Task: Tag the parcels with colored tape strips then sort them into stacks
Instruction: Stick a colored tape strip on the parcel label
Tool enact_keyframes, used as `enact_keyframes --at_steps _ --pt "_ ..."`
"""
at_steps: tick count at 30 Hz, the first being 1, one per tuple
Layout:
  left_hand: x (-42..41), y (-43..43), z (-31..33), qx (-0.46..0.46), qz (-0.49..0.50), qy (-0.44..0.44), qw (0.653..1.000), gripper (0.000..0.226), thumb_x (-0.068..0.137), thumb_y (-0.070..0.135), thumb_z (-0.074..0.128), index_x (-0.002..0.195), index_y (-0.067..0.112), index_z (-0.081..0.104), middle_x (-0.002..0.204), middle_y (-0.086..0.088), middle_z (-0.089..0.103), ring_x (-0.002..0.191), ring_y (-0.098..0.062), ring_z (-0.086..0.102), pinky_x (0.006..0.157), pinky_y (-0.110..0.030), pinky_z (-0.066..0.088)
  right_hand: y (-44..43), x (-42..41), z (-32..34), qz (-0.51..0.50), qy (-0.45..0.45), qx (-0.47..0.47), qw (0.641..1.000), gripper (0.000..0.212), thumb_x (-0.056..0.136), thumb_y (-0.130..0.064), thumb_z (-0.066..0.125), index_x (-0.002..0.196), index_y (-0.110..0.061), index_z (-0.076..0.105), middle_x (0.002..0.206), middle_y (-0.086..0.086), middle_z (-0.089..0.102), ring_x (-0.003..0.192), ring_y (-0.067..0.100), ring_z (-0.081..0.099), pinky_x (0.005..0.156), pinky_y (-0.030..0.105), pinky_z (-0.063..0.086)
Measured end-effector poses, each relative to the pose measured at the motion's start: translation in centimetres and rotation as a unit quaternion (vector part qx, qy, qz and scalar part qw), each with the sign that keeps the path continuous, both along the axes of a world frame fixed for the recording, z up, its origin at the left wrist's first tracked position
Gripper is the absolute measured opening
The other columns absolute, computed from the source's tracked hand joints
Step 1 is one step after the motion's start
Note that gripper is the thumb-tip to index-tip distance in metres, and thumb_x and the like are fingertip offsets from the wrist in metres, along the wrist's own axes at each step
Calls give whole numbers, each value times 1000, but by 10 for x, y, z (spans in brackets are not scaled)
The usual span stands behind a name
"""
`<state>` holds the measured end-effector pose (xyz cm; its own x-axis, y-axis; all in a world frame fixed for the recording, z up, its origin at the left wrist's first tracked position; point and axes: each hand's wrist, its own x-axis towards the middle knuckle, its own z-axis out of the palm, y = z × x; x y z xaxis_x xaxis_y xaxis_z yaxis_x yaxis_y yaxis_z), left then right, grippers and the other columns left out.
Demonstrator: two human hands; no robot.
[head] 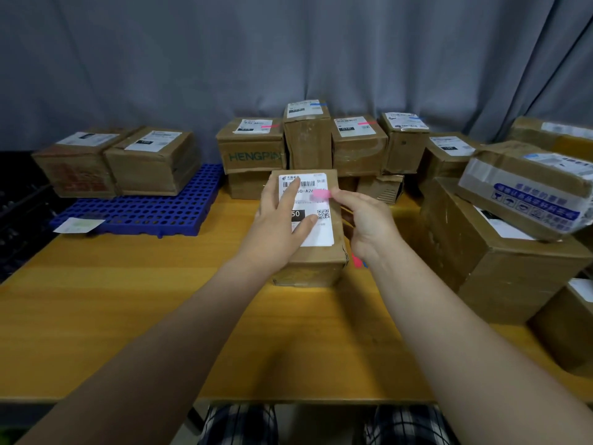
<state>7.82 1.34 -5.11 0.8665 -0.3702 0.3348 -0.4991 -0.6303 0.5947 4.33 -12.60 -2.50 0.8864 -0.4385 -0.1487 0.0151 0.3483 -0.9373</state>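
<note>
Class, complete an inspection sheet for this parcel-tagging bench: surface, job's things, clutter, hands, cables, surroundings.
Surface: wooden table, with a blue pallet at its left.
Job's things: centre parcel, label up; back-row parcels, several bearing pink or blue strips; two parcels on the pallet; pile of parcels at right, no strips seen.
Clutter: paper slip on the pallet's front corner.
Hands: left hand flat on the centre parcel's label; right hand pinches a pink tape strip over that label.
Cables: nothing seen.
Surroundings: grey curtain behind.

Wooden table (128,300) bears parcels (500,271), a blue pallet (144,203) (perforated), a paper slip (78,224).
</note>
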Motion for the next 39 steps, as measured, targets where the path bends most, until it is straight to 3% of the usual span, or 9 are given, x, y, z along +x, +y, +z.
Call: enact_keyframes --at_steps 4,9,13,20,22,25,29,33,39 --pt "-14 2 -2 -9 2 -48 999 61 95 41 50 149 34 21 157 4 -6 141 -25 18 109 -34 30 7 -11 2 11 -9 1 1000 7 81 -8 73 82 -6 67 70 6 72 58 14 68 56 30 57" --pt "-21 4 -4 -11 1 -65 998 53 94 40 52 143 37 33 157 6 -4 140 -25 20 109 -38 36 7 -17 6 2 0 -60 998 8 83 -13 73 80 -8 68 73 4 73 62 10 68 62 28 58" --pt "-25 4 -3 3 0 -61 998 50 95 40 50 142 42 34 157 9 -6 140 -24 17 109 -38 34 9 -19 7 -13 -10 -67 998 12 84 -12 71 88 -2 67 76 6 71 52 2 66 44 16 48" --pt "-25 5 -1 21 0 -52 998 43 96 42 47 139 44 39 156 10 -5 139 -25 16 111 -39 29 12 -16 4 -31 -18 -93 995 16 84 -11 71 93 1 66 79 6 71 54 6 67 47 19 51" --pt "-25 4 -1 21 2 -52 998 43 96 42 46 139 44 39 156 10 -4 139 -25 16 110 -38 28 14 -12 0 -57 -31 -131 989 14 83 -12 72 92 -4 63 83 4 69 60 8 67 47 16 49" --pt "-25 4 -2 15 3 -57 998 44 96 41 47 139 42 41 157 6 -1 140 -25 16 110 -38 28 16 -6 -9 -98 -56 -207 972 31 79 -17 77 88 -21 47 95 1 60 75 9 62 55 13 49" --pt "-25 5 -5 4 6 -65 998 43 95 41 49 138 39 44 157 6 1 140 -24 17 110 -37 29 16 -1 -16 -96 -74 -235 964 36 82 -17 74 85 -28 40 101 4 64 87 18 68 72 38 59" --pt "-25 5 -6 -3 6 -70 998 41 95 40 50 136 38 46 156 7 2 139 -23 18 107 -36 33 13 -1 -18 -92 -71 -240 964 29 89 -16 66 86 -28 39 94 -1 66 87 19 69 76 43 58" --pt "-18 13 0 6 11 -63 998 48 92 46 52 137 33 44 156 7 -5 137 -26 25 108 -37 33 15 -2 -15 -22 -79 -173 982 12 96 -16 56 104 -20 48 102 -1 66 83 10 68 62 21 56"
